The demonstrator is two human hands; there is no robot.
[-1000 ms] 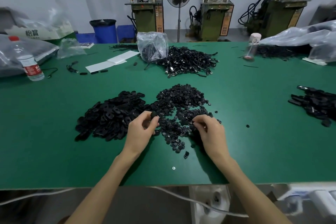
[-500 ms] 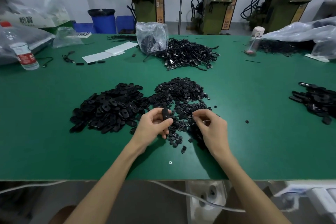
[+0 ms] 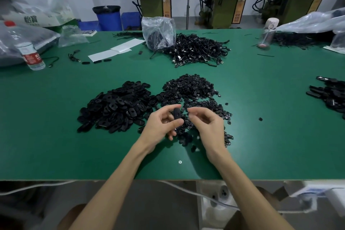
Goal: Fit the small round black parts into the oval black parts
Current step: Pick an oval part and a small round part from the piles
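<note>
Head view: just below the middle of the frame, the left grip (image 3: 160, 125) holds one oval black part (image 3: 177, 114) clear of the green desk (image 3: 56, 145). The part is pinched between the forefinger above and the thumb below. Its long axis runs roughly up and down in the frame, so the two fingers press on its ends. Which way its recess faces is too dark to tell.

The right grip (image 3: 207, 127) sits immediately to the right of the part. Its thumb and forefinger tips are drawn into a narrow pinch that points left at the part, near it but not touching. Whether a small round part lies between those tips cannot be told; nothing shows there.

The pile of oval parts (image 3: 115, 106) lies left of the hands. The pile of small round parts (image 3: 192, 89) spreads from beneath both hands up toward the centre of the frame. The right grip is the nearer one to this pile.

The coming move seems to turn on the short sideways gap between the two hands. The right fingertips would travel left to meet the oval part across its long axis, while the left hand keeps it steady. If the right pinch proves empty, the round parts directly under it are the closest supply.

Toward the top of the frame lie a heap of black cables (image 3: 197, 50) and a plastic bag (image 3: 158, 31). A water bottle (image 3: 29, 54) stands at the left edge.
</note>
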